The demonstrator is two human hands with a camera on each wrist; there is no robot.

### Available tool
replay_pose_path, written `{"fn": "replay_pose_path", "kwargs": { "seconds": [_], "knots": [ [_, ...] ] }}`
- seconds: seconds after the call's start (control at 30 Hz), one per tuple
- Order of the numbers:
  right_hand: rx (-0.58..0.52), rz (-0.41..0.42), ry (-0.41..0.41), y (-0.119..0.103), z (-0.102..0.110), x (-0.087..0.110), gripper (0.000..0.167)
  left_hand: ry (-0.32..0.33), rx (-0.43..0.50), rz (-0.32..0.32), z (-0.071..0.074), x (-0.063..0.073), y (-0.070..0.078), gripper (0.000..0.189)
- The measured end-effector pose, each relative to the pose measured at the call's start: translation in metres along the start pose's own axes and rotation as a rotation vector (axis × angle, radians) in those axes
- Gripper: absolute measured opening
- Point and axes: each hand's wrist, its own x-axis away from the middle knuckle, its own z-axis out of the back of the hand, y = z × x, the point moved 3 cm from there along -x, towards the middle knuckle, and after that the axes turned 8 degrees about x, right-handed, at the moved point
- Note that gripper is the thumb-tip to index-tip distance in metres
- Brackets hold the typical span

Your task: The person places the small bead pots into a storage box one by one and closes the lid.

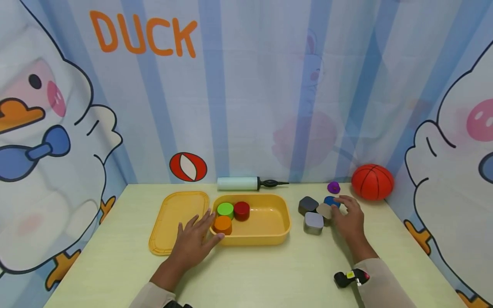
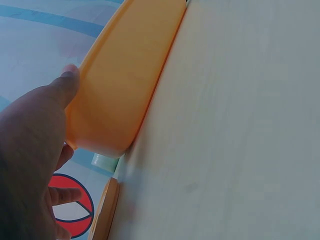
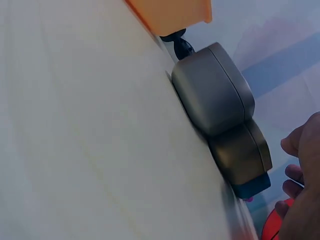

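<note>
The yellow box stood on the pale table, and a left hand was at its left end. This hand had its fingers spread, with the thumb lying at the near rim of the box and the index finger at the left end wall. Inside the box, at its left end, were three round blocks: a green block, an orange block nearer to the person, and a red block to the right of the green one.

To the right of the box, four more blocks stood close together: a dark grey block, a light grey block, a beige block and a blue block, which was the farthest from the box. The right hand was over the blue block, its fingers bent and the thumb apart from the index finger; I could not tell whether a fingertip touched the block.

To the left of the box lay a yellow lid. Behind the box lay a pale blue pump with a black nozzle. Farther to the right of the box than the blocks was a red ball, and beside it a small purple thing.
</note>
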Motion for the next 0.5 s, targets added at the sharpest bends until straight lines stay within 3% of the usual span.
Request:
{"fn": "replay_pose_path", "kwargs": {
  "seconds": [0.2,0.5],
  "knots": [
    [0.02,-0.14,-0.09,0.013,0.005,0.0,0.032,-0.006,0.004,0.0,0.0,0.0,0.0,0.076],
    [0.022,-0.184,-0.236,0.021,0.004,-0.002,0.043,-0.014,0.007,0.006,0.0,0.0,0.0,0.076]
  ]
}}
